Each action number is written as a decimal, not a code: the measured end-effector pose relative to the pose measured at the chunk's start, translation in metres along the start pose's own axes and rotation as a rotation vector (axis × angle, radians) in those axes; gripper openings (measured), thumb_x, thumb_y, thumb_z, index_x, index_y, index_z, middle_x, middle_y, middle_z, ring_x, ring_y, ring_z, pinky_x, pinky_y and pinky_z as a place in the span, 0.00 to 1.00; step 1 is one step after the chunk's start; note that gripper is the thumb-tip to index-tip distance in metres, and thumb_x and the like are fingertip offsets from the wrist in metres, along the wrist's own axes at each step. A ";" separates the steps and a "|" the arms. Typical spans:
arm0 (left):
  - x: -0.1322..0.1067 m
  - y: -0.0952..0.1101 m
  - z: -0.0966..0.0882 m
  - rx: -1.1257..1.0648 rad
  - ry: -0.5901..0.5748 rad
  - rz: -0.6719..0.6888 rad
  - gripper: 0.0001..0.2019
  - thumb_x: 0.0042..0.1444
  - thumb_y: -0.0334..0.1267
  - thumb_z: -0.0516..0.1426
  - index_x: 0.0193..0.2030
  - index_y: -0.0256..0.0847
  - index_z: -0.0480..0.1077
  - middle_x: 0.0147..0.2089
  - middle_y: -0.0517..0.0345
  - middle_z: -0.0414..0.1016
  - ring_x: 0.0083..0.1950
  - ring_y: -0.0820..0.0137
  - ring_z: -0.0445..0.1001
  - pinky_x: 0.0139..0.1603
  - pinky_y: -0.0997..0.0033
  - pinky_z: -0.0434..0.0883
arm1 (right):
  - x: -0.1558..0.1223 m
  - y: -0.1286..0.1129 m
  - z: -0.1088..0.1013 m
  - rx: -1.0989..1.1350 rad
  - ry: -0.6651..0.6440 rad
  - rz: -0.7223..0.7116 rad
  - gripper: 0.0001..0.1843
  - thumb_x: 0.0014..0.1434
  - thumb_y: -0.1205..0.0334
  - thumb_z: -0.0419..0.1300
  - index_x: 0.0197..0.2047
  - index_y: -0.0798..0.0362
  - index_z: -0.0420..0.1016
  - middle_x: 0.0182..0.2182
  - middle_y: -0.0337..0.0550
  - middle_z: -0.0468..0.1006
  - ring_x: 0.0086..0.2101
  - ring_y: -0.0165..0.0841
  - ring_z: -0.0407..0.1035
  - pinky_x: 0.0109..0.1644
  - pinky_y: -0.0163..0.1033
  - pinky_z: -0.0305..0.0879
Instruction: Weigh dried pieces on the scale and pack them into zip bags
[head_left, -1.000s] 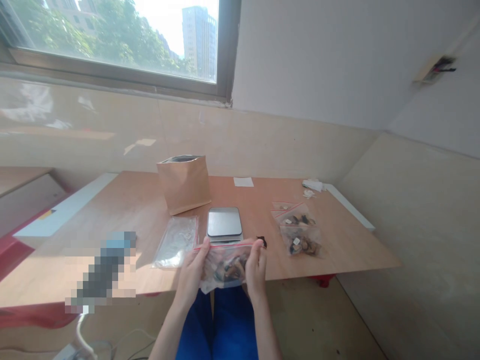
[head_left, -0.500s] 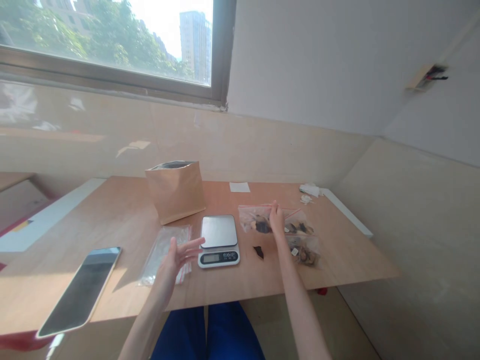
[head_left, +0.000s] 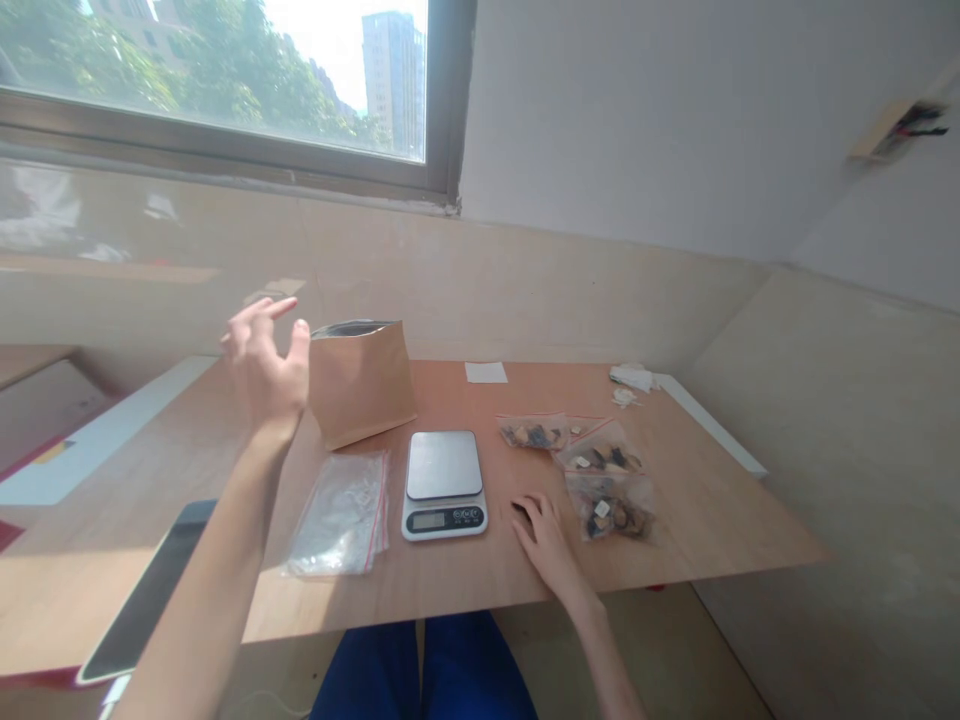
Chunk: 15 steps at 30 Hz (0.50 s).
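Note:
My left hand (head_left: 264, 372) is raised above the table with fingers spread, just left of the open top of an upright brown paper pouch (head_left: 361, 382), holding nothing. My right hand (head_left: 546, 540) rests palm down on the wooden table (head_left: 705, 520), fingers over the spot where a small dark piece lay; whether it grips it is hidden. A small digital scale (head_left: 444, 483) with a bare platform stands between my hands. Three filled clear zip bags (head_left: 600, 470) lie to the right of the scale.
A stack of empty clear zip bags (head_left: 341, 512) lies left of the scale. A dark phone (head_left: 146, 600) lies at the table's near left edge. A white paper slip (head_left: 486, 372) and white scraps (head_left: 628, 380) are at the back. A tiled wall and window stand behind.
My right hand has laid the filled bag down with the others and come back to the dark piece near the scale. My left hand has risen from the empty bags toward the pouch top.

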<state>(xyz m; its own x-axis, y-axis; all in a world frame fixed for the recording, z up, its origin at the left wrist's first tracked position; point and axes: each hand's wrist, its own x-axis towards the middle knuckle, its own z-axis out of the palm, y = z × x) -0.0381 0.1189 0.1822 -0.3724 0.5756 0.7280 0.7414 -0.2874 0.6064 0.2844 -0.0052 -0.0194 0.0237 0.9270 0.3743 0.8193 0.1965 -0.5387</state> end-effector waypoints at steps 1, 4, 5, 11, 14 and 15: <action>0.011 -0.002 0.008 0.025 -0.045 -0.012 0.19 0.60 0.43 0.52 0.53 0.32 0.68 0.59 0.46 0.65 0.62 0.63 0.60 0.64 0.59 0.51 | -0.006 0.001 0.002 0.033 0.006 0.014 0.12 0.58 0.66 0.51 0.40 0.50 0.75 0.39 0.48 0.74 0.41 0.40 0.70 0.46 0.46 0.67; 0.027 -0.011 0.026 0.081 -0.233 -0.094 0.20 0.60 0.44 0.51 0.52 0.30 0.69 0.55 0.46 0.69 0.59 0.58 0.63 0.61 0.51 0.55 | -0.001 -0.003 0.004 0.176 0.019 0.034 0.16 0.60 0.67 0.47 0.37 0.51 0.77 0.35 0.48 0.76 0.38 0.37 0.72 0.43 0.43 0.69; 0.025 -0.013 0.029 0.086 -0.278 -0.110 0.21 0.60 0.45 0.51 0.50 0.29 0.70 0.53 0.46 0.71 0.57 0.58 0.65 0.59 0.50 0.56 | 0.008 -0.007 0.004 0.221 0.024 0.038 0.16 0.60 0.67 0.47 0.37 0.52 0.77 0.35 0.48 0.77 0.37 0.37 0.72 0.43 0.42 0.69; -0.018 -0.022 0.012 0.028 -0.222 -0.170 0.19 0.58 0.45 0.52 0.47 0.32 0.71 0.46 0.51 0.73 0.45 0.66 0.71 0.52 0.64 0.65 | 0.076 -0.058 0.016 0.390 0.039 0.030 0.13 0.58 0.66 0.51 0.39 0.54 0.77 0.36 0.47 0.79 0.37 0.36 0.73 0.43 0.40 0.68; -0.044 -0.027 -0.010 -0.056 -0.245 -0.255 0.19 0.53 0.47 0.57 0.47 0.36 0.71 0.41 0.55 0.75 0.40 0.68 0.72 0.44 0.69 0.68 | 0.095 -0.083 0.027 0.395 0.001 -0.012 0.13 0.57 0.67 0.52 0.41 0.55 0.77 0.40 0.49 0.79 0.42 0.38 0.72 0.47 0.42 0.66; -0.054 -0.029 -0.018 -0.089 -0.270 -0.287 0.20 0.51 0.47 0.60 0.47 0.38 0.71 0.39 0.56 0.75 0.38 0.68 0.73 0.41 0.70 0.68 | 0.099 -0.091 0.031 0.383 -0.015 -0.031 0.13 0.57 0.67 0.53 0.42 0.55 0.77 0.41 0.50 0.78 0.44 0.39 0.71 0.50 0.42 0.64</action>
